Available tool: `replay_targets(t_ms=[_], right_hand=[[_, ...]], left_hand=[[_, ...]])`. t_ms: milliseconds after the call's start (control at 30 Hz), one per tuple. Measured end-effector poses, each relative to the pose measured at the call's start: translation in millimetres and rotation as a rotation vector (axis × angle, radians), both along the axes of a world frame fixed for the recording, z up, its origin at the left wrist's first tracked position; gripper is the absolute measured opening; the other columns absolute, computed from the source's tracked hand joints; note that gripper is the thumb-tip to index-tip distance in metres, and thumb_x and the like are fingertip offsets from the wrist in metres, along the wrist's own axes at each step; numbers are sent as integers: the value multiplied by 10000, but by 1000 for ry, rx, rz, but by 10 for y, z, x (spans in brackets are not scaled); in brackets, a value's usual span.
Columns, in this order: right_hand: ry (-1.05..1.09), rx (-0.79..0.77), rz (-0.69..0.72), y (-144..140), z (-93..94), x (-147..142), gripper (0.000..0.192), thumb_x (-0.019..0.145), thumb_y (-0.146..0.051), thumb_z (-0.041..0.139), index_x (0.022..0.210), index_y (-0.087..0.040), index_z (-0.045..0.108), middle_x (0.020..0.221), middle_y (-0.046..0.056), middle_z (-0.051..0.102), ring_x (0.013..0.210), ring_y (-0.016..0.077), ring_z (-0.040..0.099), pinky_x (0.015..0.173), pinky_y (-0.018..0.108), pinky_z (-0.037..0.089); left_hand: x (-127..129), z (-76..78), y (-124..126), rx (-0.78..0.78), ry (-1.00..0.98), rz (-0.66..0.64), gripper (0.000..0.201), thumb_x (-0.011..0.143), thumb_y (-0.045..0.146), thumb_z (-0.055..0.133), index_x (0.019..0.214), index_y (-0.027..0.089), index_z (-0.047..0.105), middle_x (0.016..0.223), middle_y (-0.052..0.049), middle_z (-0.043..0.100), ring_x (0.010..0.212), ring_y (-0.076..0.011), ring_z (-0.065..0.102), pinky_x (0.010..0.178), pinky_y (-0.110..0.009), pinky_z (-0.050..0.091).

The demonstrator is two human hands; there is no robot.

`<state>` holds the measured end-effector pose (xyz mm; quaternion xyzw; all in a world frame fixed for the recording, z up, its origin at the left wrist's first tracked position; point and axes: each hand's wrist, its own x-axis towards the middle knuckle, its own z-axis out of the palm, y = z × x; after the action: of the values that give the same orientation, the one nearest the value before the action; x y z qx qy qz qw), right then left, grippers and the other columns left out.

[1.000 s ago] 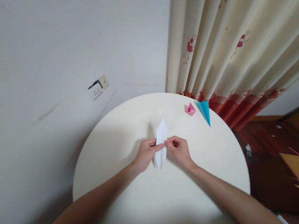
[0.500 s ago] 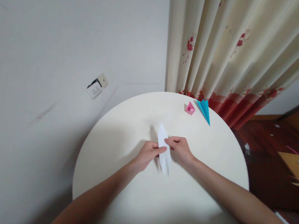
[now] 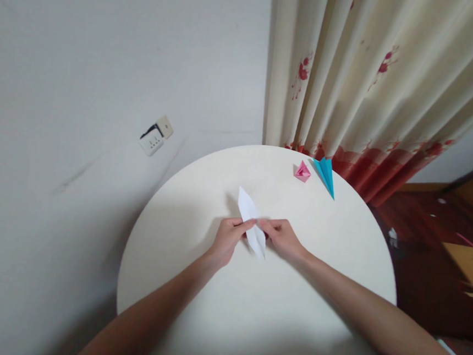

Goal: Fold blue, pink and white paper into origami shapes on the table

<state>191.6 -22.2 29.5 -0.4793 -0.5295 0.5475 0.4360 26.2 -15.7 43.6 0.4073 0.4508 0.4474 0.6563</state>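
A narrow folded piece of white paper is held above the round table, its far tip leaning to the left. My left hand pinches it from the left side, thumb on top and fingers beneath. On the other side, my right hand grips the paper's right edge between thumb and fingers. The two thumbs are close together near the paper's middle. The fingers under the paper are partly hidden.
The white round table stands against the wall. Near its far right edge lie a pink folded paper piece and a blue paper plane. A curtain hangs behind, and a wall socket is at left.
The white paper has turned, its far tip swinging left and its near end rising slightly. Both thumbs have moved closer together, and my left hand has shifted a little left.
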Motion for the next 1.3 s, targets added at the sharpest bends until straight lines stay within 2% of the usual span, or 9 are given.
replay_targets(t_ms=[133,367,500,667,800,933,1133,1200,1300], right_hand=[[-130,-31,65,-68,-15,-32,557,756,-670,651,549,-153,627,482,-50,371,492,85,264,473,265,178],[-47,-38,107,-48,-60,-3,552,759,-666,647,551,-156,662,471,-49,380,484,84,240,480,269,162],[-54,-59,122,-60,-50,-17,513,768,-623,664,534,-167,651,445,-57,369,462,81,229,471,269,157],[-70,-6,198,-79,-25,-21,417,797,-508,685,554,-170,673,506,-15,547,483,96,395,505,255,280],[-1,-52,170,-58,-31,-18,426,765,-565,701,623,-164,725,562,24,634,525,127,513,554,267,382],[53,-59,85,-46,-5,-26,568,816,-681,596,671,-154,750,651,51,688,596,139,559,563,259,388],[195,-230,247,-153,-3,-121,508,681,-623,778,752,-119,776,701,101,740,607,167,643,566,264,408],[188,-272,239,-176,0,-137,487,668,-593,800,760,-116,771,720,110,751,599,168,670,558,251,409],[151,-314,234,-185,10,-128,455,701,-576,783,761,-126,766,761,116,767,640,174,711,549,225,409]], left_hand=[[-12,20,15,17,34,97,300,698,365,835,799,88,781,807,-105,765,730,-196,677,720,-303,527],[-7,48,-11,-40,-16,-29,345,696,389,838,819,72,776,801,-122,762,710,-198,688,747,-319,534],[-12,21,2,-42,-9,37,360,677,390,850,823,71,772,819,-128,765,707,-205,694,731,-328,543],[-127,49,151,6,-36,206,367,661,380,857,831,68,764,855,-141,768,776,-222,709,785,-348,552],[-244,126,289,29,-70,311,389,616,388,878,811,79,746,843,-132,761,829,-246,718,815,-377,553],[-179,121,204,31,-52,235,370,640,391,866,799,79,747,821,-123,756,771,-222,708,757,-345,562],[65,31,-112,-28,26,31,381,707,458,804,705,85,726,628,-82,701,462,-158,590,450,-281,472],[74,30,-122,-16,50,39,375,711,455,801,678,90,721,616,-78,697,478,-158,596,475,-279,476],[11,51,-32,39,57,132,334,691,412,829,721,89,750,732,-103,741,669,-191,672,649,-292,529]])
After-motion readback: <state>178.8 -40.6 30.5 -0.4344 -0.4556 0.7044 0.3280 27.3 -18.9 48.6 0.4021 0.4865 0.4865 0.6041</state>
